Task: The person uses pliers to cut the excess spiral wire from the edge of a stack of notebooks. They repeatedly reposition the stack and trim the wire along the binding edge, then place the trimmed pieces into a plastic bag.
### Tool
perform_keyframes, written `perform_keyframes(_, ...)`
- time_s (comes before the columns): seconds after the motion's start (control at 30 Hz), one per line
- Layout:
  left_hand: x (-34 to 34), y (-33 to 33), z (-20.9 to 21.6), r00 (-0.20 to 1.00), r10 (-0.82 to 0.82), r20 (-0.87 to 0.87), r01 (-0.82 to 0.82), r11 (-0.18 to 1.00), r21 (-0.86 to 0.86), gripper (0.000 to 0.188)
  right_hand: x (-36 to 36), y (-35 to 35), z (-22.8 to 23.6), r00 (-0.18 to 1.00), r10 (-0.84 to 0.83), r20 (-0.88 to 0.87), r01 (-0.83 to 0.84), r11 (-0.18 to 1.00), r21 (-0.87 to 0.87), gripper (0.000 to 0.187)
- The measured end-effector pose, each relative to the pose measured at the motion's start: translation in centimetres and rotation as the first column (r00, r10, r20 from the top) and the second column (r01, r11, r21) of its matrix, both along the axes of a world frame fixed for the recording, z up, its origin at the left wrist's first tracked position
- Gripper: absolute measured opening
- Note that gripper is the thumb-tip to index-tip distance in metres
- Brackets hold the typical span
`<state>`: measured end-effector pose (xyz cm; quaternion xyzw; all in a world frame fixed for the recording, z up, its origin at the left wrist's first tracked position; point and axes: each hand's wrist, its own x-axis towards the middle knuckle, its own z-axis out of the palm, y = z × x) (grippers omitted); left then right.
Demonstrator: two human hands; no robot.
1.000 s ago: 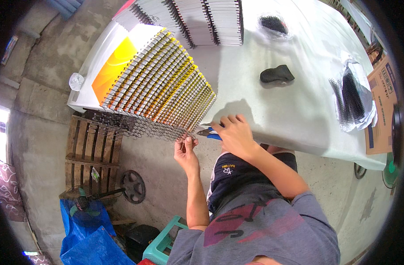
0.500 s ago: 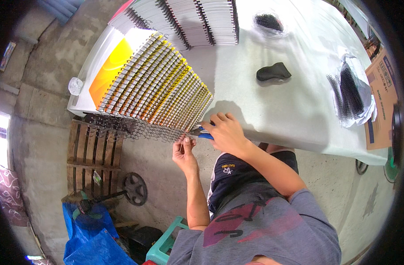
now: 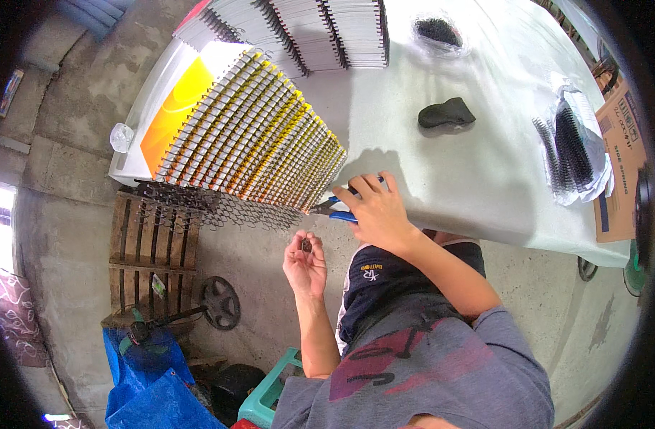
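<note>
A large stack of spiral-bound notebooks (image 3: 252, 132) lies fanned at the table's near left, rows of coils facing me. Long loose ends of dark spiral coil (image 3: 198, 206) stick out past the table edge. My right hand (image 3: 376, 209) grips blue-handled cutting pliers (image 3: 341, 214); their handles are spread, and the jaws reach the coil at the stack's near right corner. Just below that corner, my left hand (image 3: 306, 269) is raised with its fingers curled round a small dark clump (image 3: 306, 245), too small to make out.
More bound notebooks (image 3: 356, 39) stand at the back. On the white-covered table (image 3: 413, 168) lie a black pouch-like item (image 3: 446, 113), bagged black coils (image 3: 437, 31) and more coils (image 3: 570, 146) in white wrapping. A cardboard box (image 3: 619, 164) stands right; a wooden pallet (image 3: 152, 250) lies below left.
My left hand has dropped away from the coil ends and turned, a dark clump now showing in its fingers. The right hand has shifted slightly right, and the pliers' handles have spread.
</note>
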<state>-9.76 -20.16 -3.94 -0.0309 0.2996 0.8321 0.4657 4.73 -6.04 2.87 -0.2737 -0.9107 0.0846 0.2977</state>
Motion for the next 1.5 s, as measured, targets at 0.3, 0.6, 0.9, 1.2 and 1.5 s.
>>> perform_keyframes(0.3, 1.3, 3.3, 3.5, 0.877, 0.077, -0.475, -0.128, 0.989, -0.076, 0.018, -1.3, -0.1, -0.8, 0.999, -0.006, 0.049, 0.007, 1.000, -0.013, 0.050)
perform_keyframes(0.6, 1.7, 4.8, 2.7, 0.533, 0.099, -0.840, -0.429, 0.888, -0.168, 0.017, -1.3, 0.0, -0.6, 0.997, 0.038, 0.060, -0.037, 0.999, -0.026, 0.040)
perform_keyframes(0.9, 2.2, 6.0, 1.8, 0.373, 0.136, -0.918, -0.514, 0.854, -0.082, 0.022, -1.4, 0.2, -0.8, 0.984, 0.099, 0.148, -0.070, 0.980, -0.185, 0.036)
perform_keyframes(1.2, 2.8, 6.2, 1.6, 0.522, 0.172, -0.836, -0.447, 0.889, -0.096, 0.017, 0.2, 1.9, 0.7, 0.956, 0.128, -0.262, -0.195, 0.949, -0.247, 0.041)
perform_keyframes(1.5, 2.7, 6.0, 1.5, 0.492, 0.182, -0.852, -0.412, 0.910, -0.043, 0.020, -5.5, 2.0, 0.4, 0.881, 0.341, -0.327, -0.359, 0.933, 0.005, 0.044)
